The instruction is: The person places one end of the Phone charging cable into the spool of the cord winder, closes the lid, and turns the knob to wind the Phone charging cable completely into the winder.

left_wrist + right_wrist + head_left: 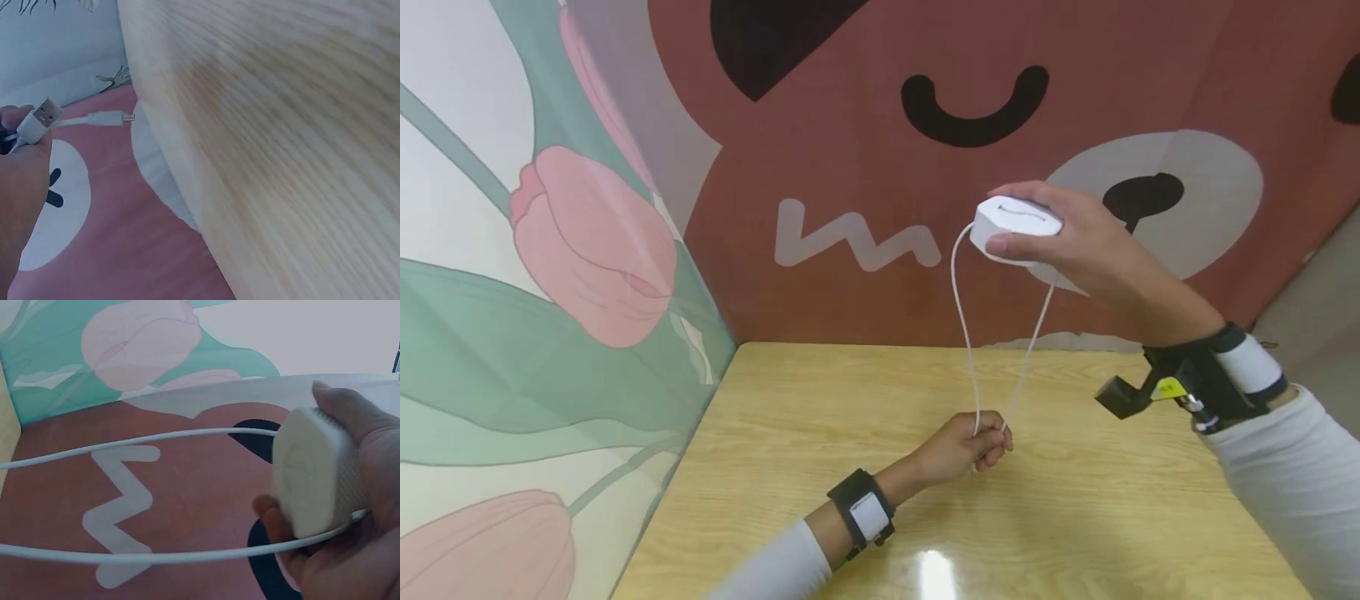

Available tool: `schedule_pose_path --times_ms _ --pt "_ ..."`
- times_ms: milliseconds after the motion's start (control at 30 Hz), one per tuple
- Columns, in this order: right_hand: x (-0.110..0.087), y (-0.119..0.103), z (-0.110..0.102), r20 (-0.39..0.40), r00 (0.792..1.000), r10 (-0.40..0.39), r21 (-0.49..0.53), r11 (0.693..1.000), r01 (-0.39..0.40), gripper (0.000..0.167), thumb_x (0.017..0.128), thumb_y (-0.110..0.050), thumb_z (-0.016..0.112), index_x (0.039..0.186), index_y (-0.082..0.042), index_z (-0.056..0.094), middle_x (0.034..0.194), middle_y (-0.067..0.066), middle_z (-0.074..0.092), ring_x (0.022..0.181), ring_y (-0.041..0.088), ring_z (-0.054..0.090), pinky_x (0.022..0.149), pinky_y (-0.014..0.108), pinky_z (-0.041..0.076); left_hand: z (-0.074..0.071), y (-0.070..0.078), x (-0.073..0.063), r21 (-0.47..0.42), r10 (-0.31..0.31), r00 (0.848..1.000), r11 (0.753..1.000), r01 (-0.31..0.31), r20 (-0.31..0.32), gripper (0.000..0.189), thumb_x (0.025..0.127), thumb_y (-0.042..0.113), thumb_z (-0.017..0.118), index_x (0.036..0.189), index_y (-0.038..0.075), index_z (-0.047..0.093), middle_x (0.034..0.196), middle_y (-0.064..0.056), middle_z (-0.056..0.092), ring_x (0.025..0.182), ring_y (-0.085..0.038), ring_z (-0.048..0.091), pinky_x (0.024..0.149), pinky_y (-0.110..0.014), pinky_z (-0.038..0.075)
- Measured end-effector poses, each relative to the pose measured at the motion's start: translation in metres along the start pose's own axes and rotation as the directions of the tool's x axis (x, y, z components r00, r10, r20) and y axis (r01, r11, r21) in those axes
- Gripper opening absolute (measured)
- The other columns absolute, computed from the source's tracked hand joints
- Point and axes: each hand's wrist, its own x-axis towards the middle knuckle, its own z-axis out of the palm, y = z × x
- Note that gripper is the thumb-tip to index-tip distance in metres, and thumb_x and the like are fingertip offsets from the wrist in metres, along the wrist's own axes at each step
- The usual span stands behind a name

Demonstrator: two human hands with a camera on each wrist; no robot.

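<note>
High over the far edge of the table, my right hand (1093, 242) grips a white hexagonal box (1017, 218) with a thin curved line on its top face. A white USB cable (961, 315) runs down from the box in two strands. Lower down, my left hand (973, 446) pinches both strands together between thumb and curled fingers. In the left wrist view, a USB-A plug (47, 114) and a smaller plug (106, 118) stick out past that hand. The right wrist view shows the box (306, 469) between thumb and fingers, with one strand (187, 558) passing beneath it against the fingers.
A light wood-grain table (820, 400) lies under both hands. Behind it hangs a reddish-brown printed cloth (850, 304), and a tulip-patterned cloth (595, 250) covers the left side. A strapped device (1202, 379) sits on the right wrist.
</note>
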Motion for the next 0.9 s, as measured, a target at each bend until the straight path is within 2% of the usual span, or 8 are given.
schedule_pose_path --times_ms 100,233,333,433,500,600,767,900 --pt "0.002 -0.002 -0.003 0.018 1.0 0.011 -0.031 0.999 -0.011 0.068 0.091 -0.046 0.076 0.15 -0.025 0.049 0.139 0.006 0.056 0.113 0.024 0.055 0.08 0.026 0.053 -0.001 -0.004 -0.001 0.053 0.011 1.0 0.999 -0.012 0.025 0.029 0.111 0.014 0.038 0.11 -0.007 0.058 0.076 0.0 0.049 0.067 -0.001 0.047 0.062 -0.013 0.045" --pt "0.007 -0.003 -0.007 0.029 0.999 0.017 -0.058 0.998 -0.015 0.06 0.091 -0.045 0.076 0.144 -0.025 0.057 0.131 0.008 0.058 0.103 0.024 0.057 0.073 0.027 0.054 0.001 -0.008 -0.003 0.086 -0.025 0.998 0.996 0.02 0.056 0.029 0.111 0.015 0.038 0.112 -0.003 0.061 0.077 0.002 0.05 0.069 0.0 0.048 0.063 -0.013 0.046" --pt "0.003 -0.002 -0.009 0.061 0.997 0.051 -0.048 0.998 -0.048 0.056 0.092 -0.05 0.072 0.142 -0.029 0.057 0.129 0.006 0.057 0.101 0.025 0.059 0.071 0.03 0.057 0.002 -0.01 -0.003 0.058 -0.063 0.995 0.997 0.059 0.077 0.031 0.111 0.015 0.039 0.113 -0.004 0.062 0.077 0.004 0.051 0.064 0.0 0.043 0.059 -0.013 0.041" --pt "-0.002 -0.001 -0.01 0.09 0.992 0.083 -0.02 0.996 -0.082 0.055 0.093 -0.057 0.069 0.141 -0.033 0.056 0.13 0.002 0.057 0.105 0.025 0.06 0.075 0.032 0.059 0.002 -0.013 -0.004 0.019 -0.076 0.993 0.997 0.074 0.095 0.03 0.111 0.015 0.04 0.118 -0.005 0.061 0.079 0.004 0.055 0.058 -0.001 0.037 0.056 -0.013 0.035" --pt "-0.005 0.0 -0.011 0.099 0.989 0.106 0.0 0.994 -0.106 0.059 0.092 -0.061 0.067 0.143 -0.034 0.054 0.132 0.0 0.056 0.109 0.024 0.06 0.079 0.032 0.059 0.001 -0.015 -0.004 0.001 -0.064 0.993 0.998 0.064 0.099 0.028 0.111 0.014 0.04 0.122 -0.003 0.059 0.083 0.001 0.06 0.055 -0.002 0.035 0.055 -0.014 0.035" --pt "-0.005 0.001 -0.01 0.091 0.99 0.104 0.045 0.993 -0.108 0.062 0.093 -0.058 0.068 0.145 -0.029 0.052 0.134 0.0 0.057 0.11 0.023 0.06 0.08 0.028 0.059 -0.001 -0.017 -0.003 0.023 -0.036 0.995 0.999 0.034 0.093 0.026 0.11 0.013 0.039 0.122 -0.001 0.057 0.087 -0.005 0.066 0.053 -0.002 0.036 0.055 -0.013 0.036" --pt "-0.002 0.004 -0.01 0.071 0.994 0.086 0.048 0.995 -0.089 0.06 0.095 -0.056 0.066 0.145 -0.027 0.053 0.131 0.002 0.059 0.105 0.023 0.061 0.076 0.03 0.058 -0.005 -0.02 -0.003 0.037 -0.007 0.996 0.999 0.003 0.086 0.025 0.111 0.011 0.035 0.111 -0.001 0.057 0.088 -0.009 0.065 0.06 -0.002 0.042 0.057 -0.014 0.038" --pt "-0.003 0.004 -0.012 0.078 0.993 0.091 0.06 0.994 -0.096 0.054 0.097 -0.058 0.061 0.142 -0.028 0.057 0.134 -0.001 0.058 0.113 0.02 0.058 0.087 0.031 0.053 -0.006 -0.021 -0.001 0.066 0.023 0.997 0.997 -0.028 0.073 0.024 0.111 0.01 0.036 0.108 0.001 0.058 0.088 -0.01 0.066 0.068 -0.001 0.053 0.06 -0.019 0.048"
